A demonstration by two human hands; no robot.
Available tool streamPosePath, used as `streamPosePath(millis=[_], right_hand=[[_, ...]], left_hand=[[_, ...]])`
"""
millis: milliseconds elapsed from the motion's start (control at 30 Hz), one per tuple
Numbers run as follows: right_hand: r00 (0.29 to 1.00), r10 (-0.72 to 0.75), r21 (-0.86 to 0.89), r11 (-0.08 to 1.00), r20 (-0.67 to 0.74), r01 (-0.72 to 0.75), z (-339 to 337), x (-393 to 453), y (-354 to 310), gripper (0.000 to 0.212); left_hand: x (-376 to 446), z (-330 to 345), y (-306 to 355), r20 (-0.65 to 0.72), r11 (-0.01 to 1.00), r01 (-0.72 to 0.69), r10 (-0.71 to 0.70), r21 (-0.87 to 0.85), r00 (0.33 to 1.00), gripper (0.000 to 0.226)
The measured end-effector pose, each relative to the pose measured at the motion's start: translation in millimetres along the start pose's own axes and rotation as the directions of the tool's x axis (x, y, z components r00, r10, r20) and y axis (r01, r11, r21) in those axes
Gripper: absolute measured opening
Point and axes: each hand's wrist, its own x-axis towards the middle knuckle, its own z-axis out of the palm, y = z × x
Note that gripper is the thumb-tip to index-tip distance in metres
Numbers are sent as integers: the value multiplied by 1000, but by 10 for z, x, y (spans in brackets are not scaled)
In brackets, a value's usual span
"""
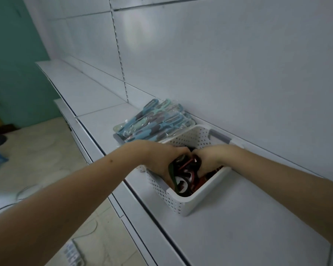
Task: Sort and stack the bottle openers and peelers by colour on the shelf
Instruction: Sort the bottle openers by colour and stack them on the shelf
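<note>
- Both hands are inside the white basket point(183, 203), which stands on the shelf point(238, 217) close to the back wall point(238, 64).
- The left hand point(161, 160) reaches in from the left side; its fingers are curled down around a bundle of openers point(185, 175) — dark, red and green ones with white parts.
- The right hand point(210, 160) comes in from the right, and its fingers are bent into the same bundle, so the 2 hands meet knuckle to knuckle above it.
- The openers lie between the 2 hands and below them, and they fill the basket toward its near corner.
- How many openers each hand grips, I cannot tell; the fingertips are hidden among them.
- Beyond the hands, just past the far rim of the basket, the peelers point(158, 121) lie in a pile — blue and pale green handles, each in clear wrap.
- This pile rests on something with a grey edge point(117, 138); I cannot tell what it is.
- To the left of the left forearm, below the shelf edge, is the pale floor point(37, 150), and on it a white cable point(23, 191).
- Further left stands a green wall point(13, 54).
</note>
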Motion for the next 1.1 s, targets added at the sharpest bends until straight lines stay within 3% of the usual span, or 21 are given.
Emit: streamPosePath(millis=[367, 467, 533, 700, 800, 967, 1100], right_hand=[[974, -135, 10, 990, -183, 139, 22, 34, 163, 37], [930, -185, -94, 982, -318, 163, 64, 52, 109, 26], [898, -200, -164, 976, -391, 146, 55, 44, 96, 26], [923, -226, -264, 954, -312, 145, 27, 21, 59, 30], [901, -251, -297, 944, -353, 147, 3, -1, 83, 28], [858, -265, -229, 957, -439, 178, -44, -54, 216, 33], [801, -234, -49, 967, -551, 249, -71, -117, 323, 31]], left_hand=[[44, 71, -11, 43, 996, 76, -75, -42, 996, 80], [10, 116, -52, -62, 988, 25, -35, -155, 997, 60], [5, 130, -53, -132, 990, -10, -8, -140, 991, 54], [-32, 156, -53, -177, 985, -83, 55, -150, 983, 51], [-93, 168, -65, -257, 978, -103, 55, -179, 965, 49], [-169, 171, -80, -402, 954, -152, 37, -259, 915, 52], [-207, 174, -124, -551, 939, -224, 45, -262, 833, 48]])
